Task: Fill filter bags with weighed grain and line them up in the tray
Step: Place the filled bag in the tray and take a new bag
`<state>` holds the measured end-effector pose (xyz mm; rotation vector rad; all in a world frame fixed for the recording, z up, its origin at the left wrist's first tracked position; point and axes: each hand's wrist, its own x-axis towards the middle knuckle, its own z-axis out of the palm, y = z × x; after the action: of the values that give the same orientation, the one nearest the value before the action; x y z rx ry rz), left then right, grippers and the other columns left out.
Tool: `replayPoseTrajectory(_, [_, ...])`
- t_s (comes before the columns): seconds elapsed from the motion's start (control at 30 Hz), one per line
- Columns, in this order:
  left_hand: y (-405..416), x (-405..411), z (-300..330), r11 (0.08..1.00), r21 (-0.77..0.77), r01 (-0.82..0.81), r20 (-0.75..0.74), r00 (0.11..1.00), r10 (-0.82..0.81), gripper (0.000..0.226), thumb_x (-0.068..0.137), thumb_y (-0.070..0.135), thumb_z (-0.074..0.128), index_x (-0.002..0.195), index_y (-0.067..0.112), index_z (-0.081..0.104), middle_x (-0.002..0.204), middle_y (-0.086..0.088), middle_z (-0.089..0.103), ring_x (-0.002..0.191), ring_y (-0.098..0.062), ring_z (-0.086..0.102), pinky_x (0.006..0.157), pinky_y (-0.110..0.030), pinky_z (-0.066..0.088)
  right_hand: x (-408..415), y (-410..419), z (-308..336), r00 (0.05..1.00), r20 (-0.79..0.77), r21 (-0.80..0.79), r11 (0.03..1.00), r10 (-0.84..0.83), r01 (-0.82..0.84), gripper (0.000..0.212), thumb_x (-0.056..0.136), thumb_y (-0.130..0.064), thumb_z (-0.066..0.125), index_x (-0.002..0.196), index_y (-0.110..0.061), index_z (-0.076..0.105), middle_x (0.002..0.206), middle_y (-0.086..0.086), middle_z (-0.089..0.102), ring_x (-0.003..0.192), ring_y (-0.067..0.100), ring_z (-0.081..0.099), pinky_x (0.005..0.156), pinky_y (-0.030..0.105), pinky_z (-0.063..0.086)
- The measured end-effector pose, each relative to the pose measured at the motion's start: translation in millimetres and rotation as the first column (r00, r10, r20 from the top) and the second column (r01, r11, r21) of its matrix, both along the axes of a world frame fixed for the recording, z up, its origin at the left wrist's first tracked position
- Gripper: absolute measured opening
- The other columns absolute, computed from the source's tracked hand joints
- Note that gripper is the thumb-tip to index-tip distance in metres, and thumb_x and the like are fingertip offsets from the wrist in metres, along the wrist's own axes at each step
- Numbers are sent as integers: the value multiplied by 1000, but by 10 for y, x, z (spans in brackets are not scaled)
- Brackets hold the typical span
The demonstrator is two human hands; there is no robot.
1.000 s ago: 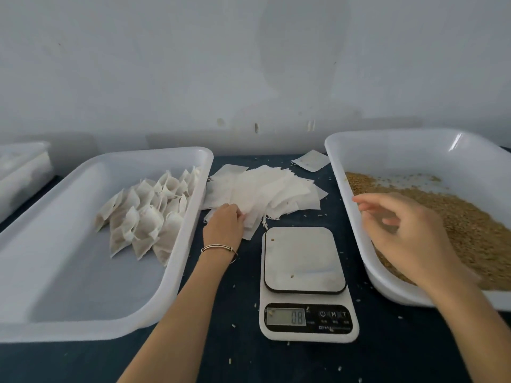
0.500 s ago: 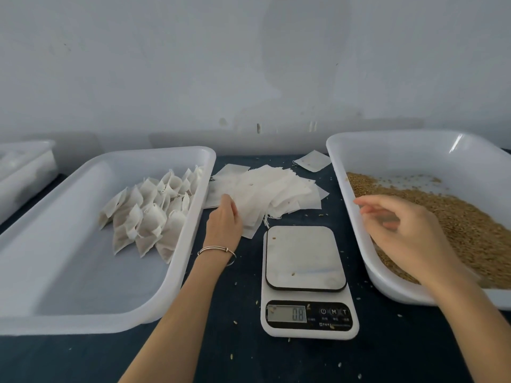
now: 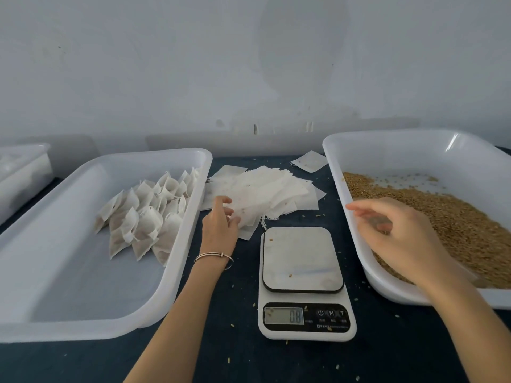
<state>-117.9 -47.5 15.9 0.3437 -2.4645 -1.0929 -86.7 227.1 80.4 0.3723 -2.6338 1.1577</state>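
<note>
Here, flat white empty filter bags (image 3: 265, 194), fanned

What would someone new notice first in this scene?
Probably the tray of brown grain on the right, where the right hand hovers over it. Then the filled filter bags lined up in the left tray, and the digital scale between both trays.
</note>
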Motion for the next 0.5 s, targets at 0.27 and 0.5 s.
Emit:
replayPoseTrajectory(0.27, [25, 6, 211, 977, -161, -136, -148, 982, 113, 35, 77, 40, 74, 88, 17, 51, 59, 11, 42, 53, -6, 41, 48, -18, 24, 14, -17, 37, 1000, -26, 39, 999, -6, 7, 28, 88, -8, 57, 110, -21, 68, 101, -10, 64, 99, 11, 59, 89, 27, 45])
replayPoseTrajectory(0.5, [46, 66, 163, 994, -78, -83, -248, 967, 61, 14, 95, 19, 53, 84, 11, 57, 63, 6, 54, 56, -12, 45, 52, -10, 33, 148, -520, 164, 951, -280, 101, 989, 134, -109, 28, 86, -11, 60, 111, -20, 67, 103, -8, 62, 97, 7, 57, 83, 20, 43])
